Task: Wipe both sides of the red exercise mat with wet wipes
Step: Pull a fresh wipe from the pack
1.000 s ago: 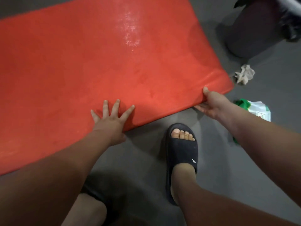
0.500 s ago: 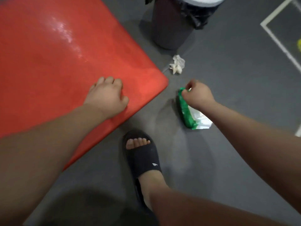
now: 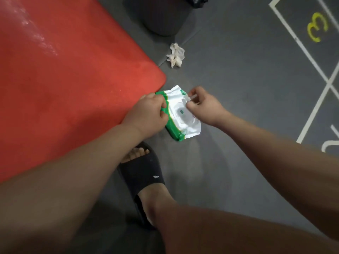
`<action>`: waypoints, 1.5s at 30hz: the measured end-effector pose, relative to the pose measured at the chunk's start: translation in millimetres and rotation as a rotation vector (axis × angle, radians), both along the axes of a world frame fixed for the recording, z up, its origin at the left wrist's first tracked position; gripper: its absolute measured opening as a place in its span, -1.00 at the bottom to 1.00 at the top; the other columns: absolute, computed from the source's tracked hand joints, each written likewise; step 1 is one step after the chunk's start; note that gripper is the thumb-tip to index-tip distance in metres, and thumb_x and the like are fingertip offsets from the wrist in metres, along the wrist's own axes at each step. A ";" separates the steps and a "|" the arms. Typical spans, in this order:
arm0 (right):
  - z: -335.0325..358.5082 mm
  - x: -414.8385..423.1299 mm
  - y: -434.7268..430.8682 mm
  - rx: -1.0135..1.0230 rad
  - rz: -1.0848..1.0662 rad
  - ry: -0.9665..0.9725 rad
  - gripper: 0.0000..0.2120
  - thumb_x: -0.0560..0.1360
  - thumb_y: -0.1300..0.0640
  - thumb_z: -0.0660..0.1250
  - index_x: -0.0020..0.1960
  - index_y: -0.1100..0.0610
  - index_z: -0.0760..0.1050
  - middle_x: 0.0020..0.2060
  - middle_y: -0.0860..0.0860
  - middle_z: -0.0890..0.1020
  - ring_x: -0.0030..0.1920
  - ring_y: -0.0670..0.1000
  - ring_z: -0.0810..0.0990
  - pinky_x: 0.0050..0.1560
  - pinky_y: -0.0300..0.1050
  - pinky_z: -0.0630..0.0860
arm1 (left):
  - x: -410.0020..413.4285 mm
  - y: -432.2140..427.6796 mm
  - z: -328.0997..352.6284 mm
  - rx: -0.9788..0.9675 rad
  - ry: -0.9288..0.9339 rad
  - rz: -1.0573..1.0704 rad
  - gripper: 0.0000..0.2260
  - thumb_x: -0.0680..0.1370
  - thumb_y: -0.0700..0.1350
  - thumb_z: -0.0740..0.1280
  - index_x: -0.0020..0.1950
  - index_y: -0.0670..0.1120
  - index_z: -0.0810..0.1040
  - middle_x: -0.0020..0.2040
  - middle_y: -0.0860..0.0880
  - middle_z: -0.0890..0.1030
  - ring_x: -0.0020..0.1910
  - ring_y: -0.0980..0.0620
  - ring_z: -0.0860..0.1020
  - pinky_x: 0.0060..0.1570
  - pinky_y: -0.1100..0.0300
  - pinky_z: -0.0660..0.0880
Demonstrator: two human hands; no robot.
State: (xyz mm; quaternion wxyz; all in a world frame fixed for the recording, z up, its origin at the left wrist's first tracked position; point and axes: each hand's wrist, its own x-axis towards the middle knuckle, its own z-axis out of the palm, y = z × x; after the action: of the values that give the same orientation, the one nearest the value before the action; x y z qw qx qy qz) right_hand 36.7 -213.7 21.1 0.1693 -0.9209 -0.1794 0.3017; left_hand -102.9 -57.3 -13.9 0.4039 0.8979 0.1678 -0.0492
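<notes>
Landmark: the wipes pack (image 3: 183, 123) lies flat on the grey floor (image 3: 238, 85). I place everything else from it.
Long axis: it runs away from me, with the far end leaning left. The green edge is on the left, and the white face with the oval lid points up.
Left grip: my left hand (image 3: 148, 110) is at the pack's left side, fingers curled round the green edge to steady it.
Right grip: my right hand (image 3: 203, 105) is over the pack's far right part, in a narrow pinch on a white strip (image 3: 192, 97) by the lid. I cannot tell whether it is the lid flap or a wipe.
Task's thing: the red mat (image 3: 73, 79) lies flat to the left of the pack, its rounded corner just beside the pack's far end.
Key relation: I judge the pull goes up and to the right, away from the pack, while the left grip anchors it. The mat is on the opposite side, so the right hand must then cross over the pack. The left hand is the nearer one to the mat.
Open room: to the right of the pack the floor is bare as far as the painted lines (image 3: 311, 57). Beyond it lie a crumpled wipe (image 3: 175, 55) and then a dark bin (image 3: 161, 17). On the near side is my foot in a black sandal (image 3: 143, 173).
</notes>
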 end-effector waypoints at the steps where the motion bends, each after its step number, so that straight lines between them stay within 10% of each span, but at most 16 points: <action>1: 1.0 5.8 -0.6 0.025 -0.049 0.010 -0.80 0.52 0.08 0.27 0.13 0.05 0.53 -0.09 -0.01 0.63 -0.04 0.08 0.62 -0.02 -0.07 0.56 | -1.2 -5.3 -4.0 -0.001 -0.004 0.003 -0.81 0.44 -0.19 0.34 0.03 -0.18 0.60 0.02 -0.21 0.58 0.07 -0.25 0.53 0.11 0.00 0.44; 13: -24.0 10.5 -28.9 -0.093 -0.120 -0.228 -0.77 0.49 0.01 0.37 0.06 0.08 0.44 -0.04 -0.01 0.50 -0.05 0.08 0.51 -0.08 -0.12 0.39 | 34.7 -32.7 -24.7 0.138 0.022 -0.146 -0.66 0.50 0.01 0.48 0.22 -0.05 0.54 0.53 -0.02 0.35 0.63 0.00 0.13 0.57 -0.17 -0.05; 21: -20.7 -21.3 -25.2 0.035 0.338 -0.194 -0.96 0.48 0.15 0.33 -0.11 0.10 0.56 -0.22 0.00 0.65 -0.22 0.06 0.57 -0.21 -0.03 0.54 | 38.7 -11.2 -26.7 0.080 0.040 0.015 -0.84 0.57 -0.10 0.39 -0.01 -0.17 0.67 0.20 -0.16 0.56 0.13 -0.22 0.56 0.12 0.02 0.46; 32: -44.8 -27.7 -15.2 -0.081 0.539 -0.405 -0.81 0.44 0.22 0.32 -0.36 0.16 0.47 -0.37 0.00 0.34 -0.47 0.15 0.35 -0.49 -0.14 0.20 | 28.9 -32.4 -31.0 0.056 0.094 0.152 -0.82 0.58 -0.03 0.37 0.04 -0.10 0.68 0.22 -0.15 0.53 0.14 -0.20 0.55 0.05 0.05 0.46; 45: -53.0 -26.5 -21.4 -0.152 0.598 -0.503 -0.86 0.37 0.21 0.41 -0.30 0.20 0.47 -0.35 0.09 0.51 -0.55 0.19 0.42 -0.46 -0.26 0.01 | 29.2 -41.2 -29.8 0.018 0.111 0.169 -0.82 0.59 -0.01 0.37 0.05 -0.07 0.69 0.21 -0.12 0.53 0.16 -0.18 0.54 0.10 0.01 0.52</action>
State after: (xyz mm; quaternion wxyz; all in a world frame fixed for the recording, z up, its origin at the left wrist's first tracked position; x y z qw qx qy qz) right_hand 10.1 -235.1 -32.0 -0.0442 -0.8831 -0.4528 0.1151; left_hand -73.7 -98.5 -43.7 0.3886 0.8800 0.2656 -0.0633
